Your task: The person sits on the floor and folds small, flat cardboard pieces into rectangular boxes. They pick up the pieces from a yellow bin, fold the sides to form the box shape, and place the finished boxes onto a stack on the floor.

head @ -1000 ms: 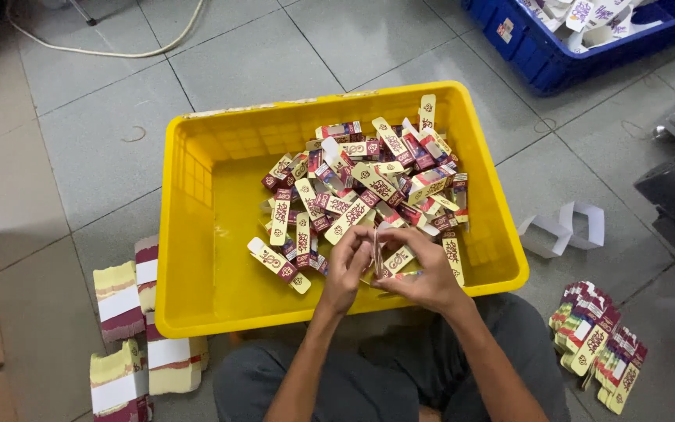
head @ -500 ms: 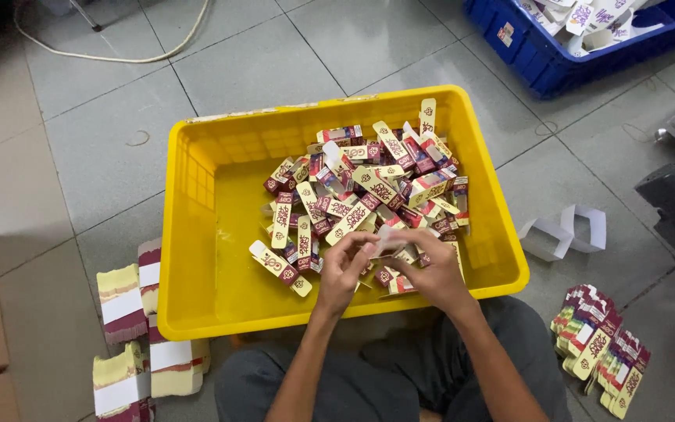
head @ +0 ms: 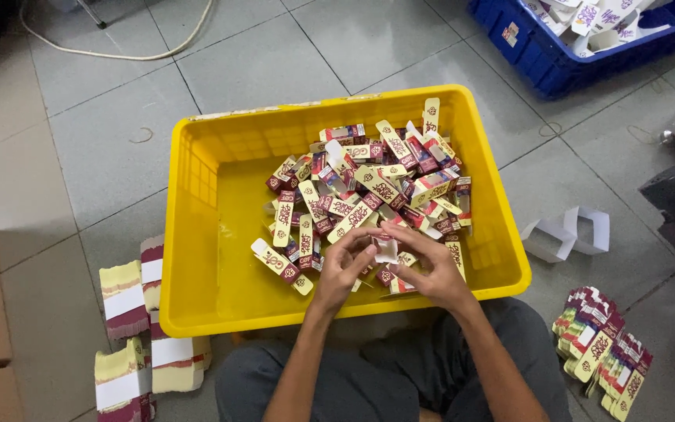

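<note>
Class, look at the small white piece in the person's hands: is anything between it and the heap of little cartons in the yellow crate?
Nothing visible does. The left hand and right hand pinch the white piece directly over the carton heap inside the yellow crate, with only open air beneath it.

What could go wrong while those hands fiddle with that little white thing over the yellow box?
The small white piece, pinched between the left hand and right hand, could slip into the heap of little cartons in the yellow crate and be hard to find. Pinching might also crease it.
</note>
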